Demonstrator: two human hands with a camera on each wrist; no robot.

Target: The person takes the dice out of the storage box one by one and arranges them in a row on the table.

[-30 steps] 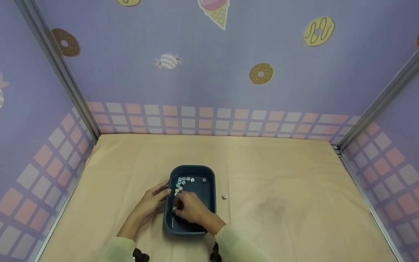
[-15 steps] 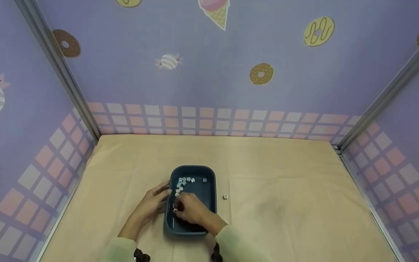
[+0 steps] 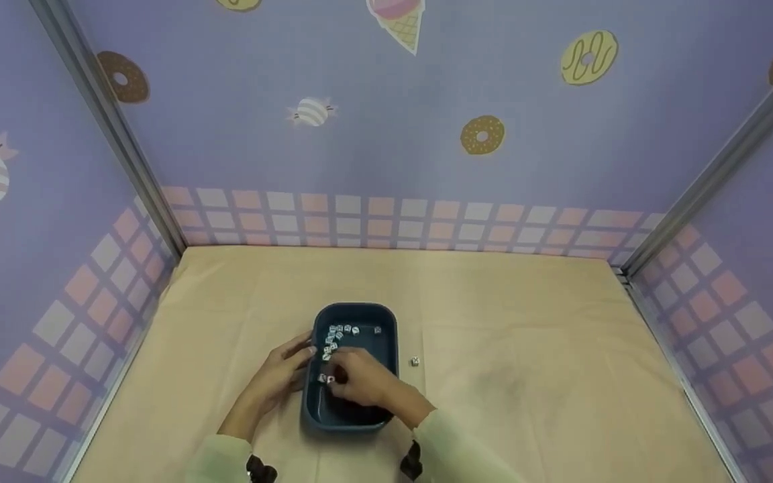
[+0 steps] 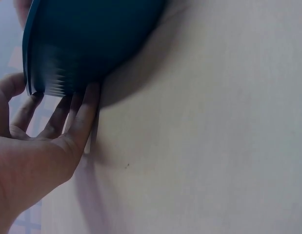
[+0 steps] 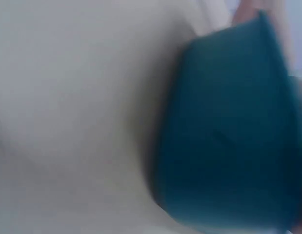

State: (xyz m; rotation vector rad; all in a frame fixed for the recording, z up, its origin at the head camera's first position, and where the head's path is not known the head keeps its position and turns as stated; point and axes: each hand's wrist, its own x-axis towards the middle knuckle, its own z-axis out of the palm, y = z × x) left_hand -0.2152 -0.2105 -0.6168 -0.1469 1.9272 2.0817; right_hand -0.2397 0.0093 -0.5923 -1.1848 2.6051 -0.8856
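A dark blue rectangular tray [image 3: 392, 355] stands on the cloth, with several small white dice [image 3: 330, 339] in a curved line along its upper left inside. My left hand [image 3: 278, 376] steadies it from the left, thumb at the rim; in the left wrist view, the fingers [image 4: 82, 119] lie fairly straight against the outer wall. Inside the tray, my right hand [image 3: 363, 379] has its fingers curled and pinches a die [image 3: 331, 380] at the fingertips. Just left of it is another die [image 3: 322, 378]. The right wrist view is blurred and shows the tray's outer wall [image 5: 229, 126].
One die [image 3: 378, 330] lies apart at the tray's upper right inside. Another loose die [image 3: 415, 361] sits on the beige cloth [image 3: 527, 322] right of the tray. Patterned purple walls [image 3: 386, 154] enclose the table at the back and sides.
My right hand has shifted slightly right within the tray, so one die now shows to the left of its fingertips. My left hand stays at the tray's side.
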